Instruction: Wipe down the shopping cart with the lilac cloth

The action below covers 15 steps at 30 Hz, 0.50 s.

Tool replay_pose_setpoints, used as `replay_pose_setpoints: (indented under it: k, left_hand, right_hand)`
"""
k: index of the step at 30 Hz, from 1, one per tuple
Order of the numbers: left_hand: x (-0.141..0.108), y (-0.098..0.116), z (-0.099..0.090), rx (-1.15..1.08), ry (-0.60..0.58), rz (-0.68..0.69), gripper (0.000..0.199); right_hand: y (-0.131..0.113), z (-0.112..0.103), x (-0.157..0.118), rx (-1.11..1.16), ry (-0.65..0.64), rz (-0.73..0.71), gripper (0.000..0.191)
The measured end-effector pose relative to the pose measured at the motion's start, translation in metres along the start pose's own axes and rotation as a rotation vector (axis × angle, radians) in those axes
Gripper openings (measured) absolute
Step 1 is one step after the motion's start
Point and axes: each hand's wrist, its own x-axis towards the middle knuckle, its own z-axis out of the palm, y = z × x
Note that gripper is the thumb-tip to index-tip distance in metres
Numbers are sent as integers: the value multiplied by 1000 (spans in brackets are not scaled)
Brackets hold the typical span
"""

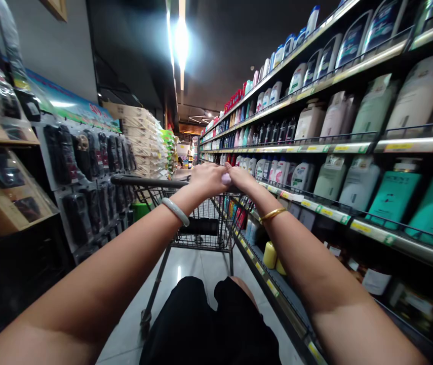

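Observation:
Ahead of me a dark wire shopping cart [201,210] has its black handle [144,181] running across the aisle. Near the handle's right end, my left hand [209,178] is closed over the bar, a pale bangle on its wrist. Close beside it, touching or almost touching, my right hand [240,177] is also closed at the bar's end, with a gold bracelet on that wrist. Between the hands shows a small lilac spot [226,178], too small to name. Most fingertips are hidden.
Shelves of shampoo and body-wash bottles [394,187] line the right side, close to the cart. On the left hang packaged dark goods [83,157], with stacked cartons [140,132] farther along. Pale floor tiles [186,261] lie under the cart.

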Motion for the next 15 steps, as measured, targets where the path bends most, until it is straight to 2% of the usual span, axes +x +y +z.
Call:
replay_pose_setpoints:
  k: [4, 8, 10, 13, 15]
  left_hand:
    - [-5, -1, 7, -10, 22, 55, 48]
    - [-2, -11, 11, -56, -51, -100, 45]
    - [-3, -12, 14, -35, -33, -150, 44]
    - [-9, -11, 16, 18, 48, -12, 47]
    - [-11, -14, 14, 23, 52, 87, 50]
  right_hand:
    - [-6, -1, -17, -15, -34, 35, 86]
    - [-8, -1, -26, -56, -38, 19, 89]
    - [-8, 1, -27, -107, -22, 15, 85]
    - [-5, 5, -27, -154, 8, 39, 77]
    - [-2, 7, -27, -158, 31, 34, 72]
